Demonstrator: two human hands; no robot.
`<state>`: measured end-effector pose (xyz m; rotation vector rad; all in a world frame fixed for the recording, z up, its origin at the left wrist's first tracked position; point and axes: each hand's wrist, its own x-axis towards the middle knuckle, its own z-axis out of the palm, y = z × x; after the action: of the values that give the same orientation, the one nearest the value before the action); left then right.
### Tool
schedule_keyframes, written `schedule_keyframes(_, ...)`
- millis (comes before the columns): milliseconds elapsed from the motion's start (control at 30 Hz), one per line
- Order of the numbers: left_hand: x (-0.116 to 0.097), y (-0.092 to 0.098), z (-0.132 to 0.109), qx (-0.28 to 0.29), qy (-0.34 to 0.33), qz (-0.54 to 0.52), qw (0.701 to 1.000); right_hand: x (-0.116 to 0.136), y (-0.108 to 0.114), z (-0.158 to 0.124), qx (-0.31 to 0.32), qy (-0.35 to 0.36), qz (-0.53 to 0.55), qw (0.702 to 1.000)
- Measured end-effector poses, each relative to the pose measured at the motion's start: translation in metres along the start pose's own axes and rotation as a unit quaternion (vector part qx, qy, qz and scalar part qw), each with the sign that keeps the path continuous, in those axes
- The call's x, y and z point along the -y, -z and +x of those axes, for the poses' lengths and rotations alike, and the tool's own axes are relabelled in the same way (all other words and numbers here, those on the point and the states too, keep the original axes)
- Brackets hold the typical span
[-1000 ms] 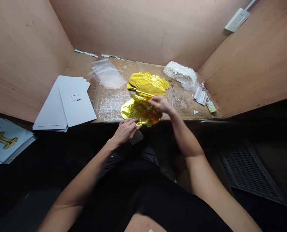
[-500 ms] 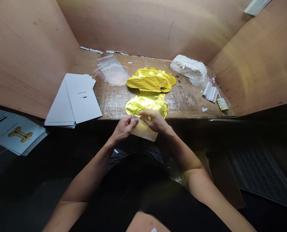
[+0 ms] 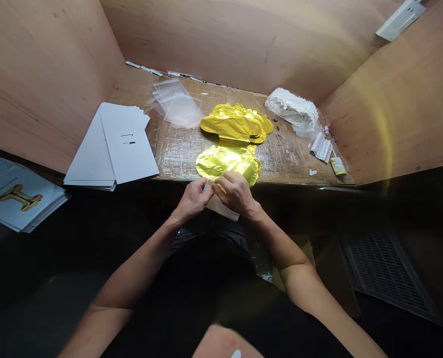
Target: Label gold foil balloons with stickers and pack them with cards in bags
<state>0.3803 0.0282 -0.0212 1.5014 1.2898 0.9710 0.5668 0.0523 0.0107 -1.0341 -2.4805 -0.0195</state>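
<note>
The left hand [image 3: 194, 200] and the right hand [image 3: 236, 194] are close together, their fingers [image 3: 217, 188] narrowly pinching a pale flat tab [image 3: 223, 207]. The tab runs from the near edge of a crinkled gold foil balloon [image 3: 225, 164], which lies on a clear-taped cardboard worktop [image 3: 180, 156]. Left of the balloon are clear plastic bags [image 3: 176, 107] and a stack of white card sheets [image 3: 122, 146]. To its right is a white paper-wrapped bundle [image 3: 291, 109].
</note>
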Motion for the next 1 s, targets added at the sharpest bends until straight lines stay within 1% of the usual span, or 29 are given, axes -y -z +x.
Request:
schedule_keyframes(100,0.005,0.004,0.0,-0.019,-0.001,0.061,0.998,-0.002,0.006,-0.001,-0.009,-0.056,0.09,0.994)
schedule_keyframes(167,0.01,0.01,0.003,-0.034,-0.049,0.13,0.99,-0.012,0.011,0.003,-0.003,-0.125,0.167,0.978)
schedule_keyframes(200,0.013,0.012,0.005,-0.031,-0.089,0.166,0.982,-0.019,0.013,0.007,0.015,-0.162,0.195,0.967)
schedule_keyframes(267,0.021,0.017,0.01,-0.003,-0.163,0.236,0.958,-0.033,0.014,0.016,0.092,-0.218,0.205,0.95)
schedule_keyframes(300,0.024,0.018,0.011,0.016,-0.184,0.269,0.945,-0.038,0.013,0.021,0.141,-0.234,0.179,0.945)
schedule_keyframes(367,0.03,0.019,0.014,0.044,-0.19,0.325,0.925,-0.045,0.009,0.027,0.221,-0.255,0.07,0.939)
schedule_keyframes(400,0.032,0.019,0.014,0.05,-0.186,0.344,0.919,-0.046,0.007,0.029,0.242,-0.266,0.004,0.933)
schedule_keyframes(433,0.034,0.019,0.015,0.053,-0.184,0.358,0.914,-0.046,0.006,0.029,0.247,-0.278,-0.056,0.927)
schedule_keyframes(467,0.035,0.019,0.015,0.055,-0.185,0.367,0.91,-0.047,0.005,0.028,0.237,-0.285,-0.101,0.923)
schedule_keyframes(500,0.035,0.019,0.014,0.057,-0.187,0.373,0.907,-0.047,0.005,0.026,0.22,-0.284,-0.125,0.925)
schedule_keyframes(533,0.035,0.02,0.014,0.058,-0.191,0.378,0.904,-0.048,0.005,0.023,0.2,-0.272,-0.128,0.932)
schedule_keyframes(600,0.035,0.021,0.014,0.06,-0.194,0.387,0.899,-0.053,0.004,0.02,0.177,-0.213,-0.089,0.957)
schedule_keyframes(667,0.033,0.023,0.014,0.061,-0.193,0.395,0.896,-0.062,0.002,0.018,0.194,-0.149,-0.026,0.969)
schedule_keyframes(700,0.032,0.023,0.014,0.06,-0.194,0.397,0.895,-0.067,0.0,0.019,0.212,-0.13,0.003,0.969)
schedule_keyframes(767,0.028,0.022,0.012,0.053,-0.203,0.401,0.892,-0.076,-0.002,0.021,0.241,-0.118,0.042,0.962)
schedule_keyframes(867,0.02,0.016,0.008,0.024,-0.229,0.4,0.887,-0.084,-0.003,0.024,0.237,-0.121,0.067,0.962)
schedule_keyframes(933,0.015,0.012,0.006,0.009,-0.244,0.383,0.891,-0.086,-0.003,0.026,0.228,-0.106,0.071,0.965)
schedule_keyframes(1000,0.014,0.009,0.005,-0.002,-0.253,0.361,0.898,-0.087,-0.002,0.028,0.24,-0.085,0.072,0.964)
